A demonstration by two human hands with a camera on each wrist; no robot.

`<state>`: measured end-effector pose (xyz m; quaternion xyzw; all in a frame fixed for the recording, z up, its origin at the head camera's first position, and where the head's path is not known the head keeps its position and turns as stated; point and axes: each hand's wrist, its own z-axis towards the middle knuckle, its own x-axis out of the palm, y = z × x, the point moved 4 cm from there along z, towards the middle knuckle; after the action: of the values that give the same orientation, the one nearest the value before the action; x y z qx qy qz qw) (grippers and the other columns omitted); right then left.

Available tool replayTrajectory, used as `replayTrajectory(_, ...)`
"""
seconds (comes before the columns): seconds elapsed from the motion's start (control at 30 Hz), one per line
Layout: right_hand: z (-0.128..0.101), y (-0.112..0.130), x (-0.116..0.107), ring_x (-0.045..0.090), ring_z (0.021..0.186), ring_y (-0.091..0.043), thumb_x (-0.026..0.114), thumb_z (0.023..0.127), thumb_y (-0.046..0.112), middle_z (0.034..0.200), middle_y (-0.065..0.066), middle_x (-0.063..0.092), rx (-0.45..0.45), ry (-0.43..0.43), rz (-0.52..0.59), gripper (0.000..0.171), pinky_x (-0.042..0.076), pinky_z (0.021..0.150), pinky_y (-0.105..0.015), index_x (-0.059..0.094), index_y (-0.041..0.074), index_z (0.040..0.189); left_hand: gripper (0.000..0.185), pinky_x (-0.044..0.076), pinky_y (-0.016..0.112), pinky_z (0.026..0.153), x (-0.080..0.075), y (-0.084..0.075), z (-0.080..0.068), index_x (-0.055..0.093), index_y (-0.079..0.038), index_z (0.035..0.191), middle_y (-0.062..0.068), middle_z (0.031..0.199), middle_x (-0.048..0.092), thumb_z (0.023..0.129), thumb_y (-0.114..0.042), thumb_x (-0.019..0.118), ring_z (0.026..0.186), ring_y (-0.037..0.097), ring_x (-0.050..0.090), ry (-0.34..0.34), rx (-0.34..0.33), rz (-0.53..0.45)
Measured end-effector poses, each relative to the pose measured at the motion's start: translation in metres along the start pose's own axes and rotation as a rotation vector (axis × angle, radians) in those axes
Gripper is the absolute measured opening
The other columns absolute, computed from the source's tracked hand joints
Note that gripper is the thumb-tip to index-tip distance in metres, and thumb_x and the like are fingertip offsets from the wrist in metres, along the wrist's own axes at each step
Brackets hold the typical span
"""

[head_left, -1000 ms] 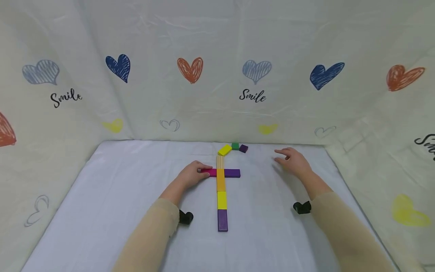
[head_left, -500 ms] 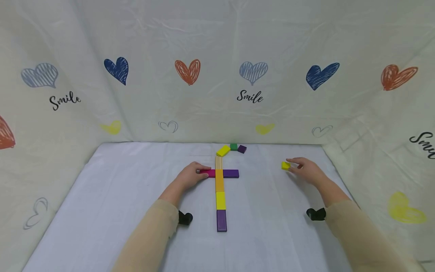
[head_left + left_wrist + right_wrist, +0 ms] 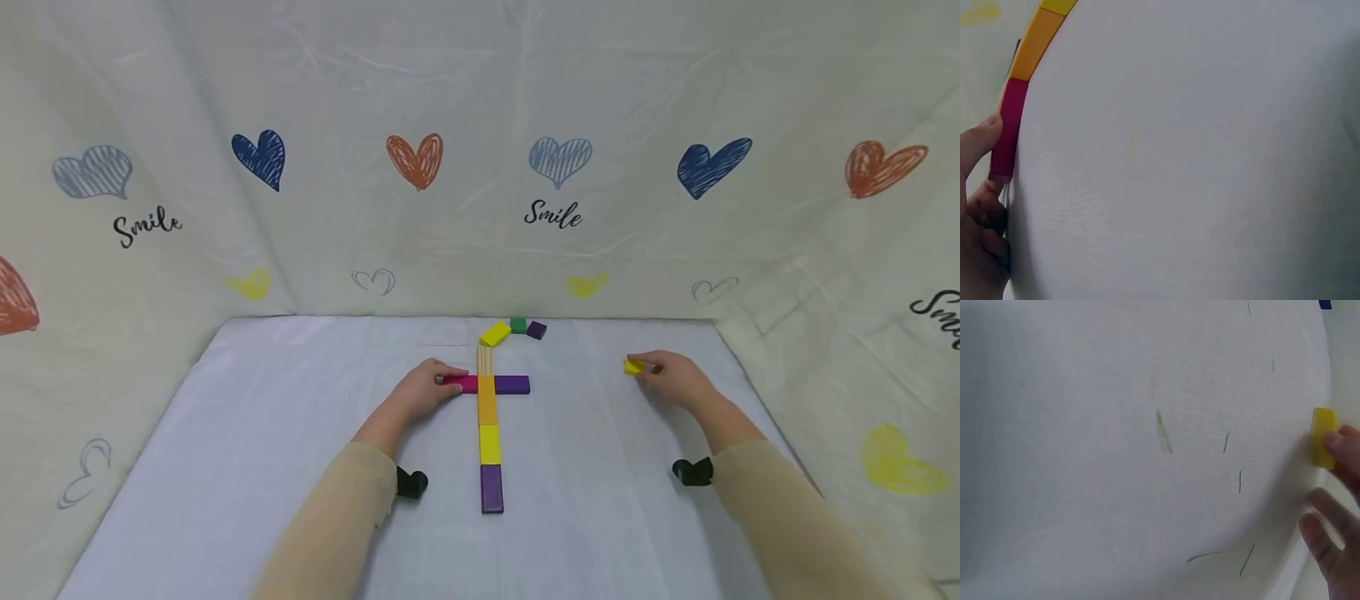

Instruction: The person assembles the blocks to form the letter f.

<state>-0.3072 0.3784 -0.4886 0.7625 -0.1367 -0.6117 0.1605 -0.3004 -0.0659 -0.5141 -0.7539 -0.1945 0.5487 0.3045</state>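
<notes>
My right hand (image 3: 675, 379) pinches a small yellow block (image 3: 632, 366) near the table's (image 3: 225, 433) far right corner. My left hand (image 3: 420, 390) rests fingertips on the magenta block (image 3: 461, 382), the left arm of a coloured cross mid-table; I cannot tell if they curl round it. White cloth covers the table, with heart-printed sheeting behind.

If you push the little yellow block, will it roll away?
Probably not: the small yellow rectangular block has flat faces, so it would likely slide on the white cloth-covered table. It seems stiff and light, since the right hand pinches it with just fingertips.
</notes>
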Motion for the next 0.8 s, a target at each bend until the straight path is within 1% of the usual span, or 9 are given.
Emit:
replayTrajectory(0.17, 0.001, 0.003, -0.001, 0.053, 0.100, -0.032, 0.063, 0.097, 0.021, 0.132, -0.021, 0.057, -0.016, -0.046, -0.012, 0.041, 0.047, 0.080, -0.047, 0.060, 0.012, 0.137, 0.034, 0.045, 0.045, 0.101, -0.001, 0.001, 0.000, 0.068, -0.035, 0.127, 0.001, 0.120, 0.058, 0.093, -0.035, 0.070, 0.111, 0.023, 0.052, -0.007, -0.001, -0.007)
replayTrajectory(0.37, 0.001, 0.012, -0.002, 0.054, 0.104, -0.034, 0.064, 0.097, 0.022, 0.133, -0.020, 0.058, -0.021, -0.077, -0.031, 0.039, 0.047, 0.083, -0.049, 0.062, 0.012, 0.135, 0.035, 0.046, 0.044, 0.100, 0.000, 0.001, 0.000, 0.068, -0.035, 0.128, 0.001, 0.118, 0.057, 0.093, -0.035, 0.070, 0.110, 0.023, 0.052, -0.002, 0.003, -0.010)
replayTrajectory(0.6, -0.001, 0.030, 0.000, 0.053, 0.110, -0.037, 0.065, 0.097, 0.022, 0.135, -0.021, 0.057, -0.021, -0.105, 0.026, 0.039, 0.047, 0.088, -0.052, 0.063, 0.010, 0.134, 0.035, 0.047, 0.043, 0.099, 0.000, 0.000, -0.001, 0.068, -0.035, 0.128, 0.001, 0.118, 0.057, 0.093, -0.036, 0.069, 0.110, 0.022, 0.052, 0.000, 0.003, -0.009)
replayTrajectory(0.8, 0.005, 0.044, 0.010, 0.053, 0.111, -0.036, 0.064, 0.098, 0.024, 0.136, -0.020, 0.057, -0.028, -0.115, 0.058, 0.040, 0.046, 0.091, -0.051, 0.062, 0.012, 0.135, 0.034, 0.046, 0.044, 0.100, 0.001, 0.001, -0.001, 0.068, -0.035, 0.127, 0.001, 0.118, 0.058, 0.093, -0.036, 0.069, 0.109, 0.023, 0.052, 0.000, 0.009, -0.016)
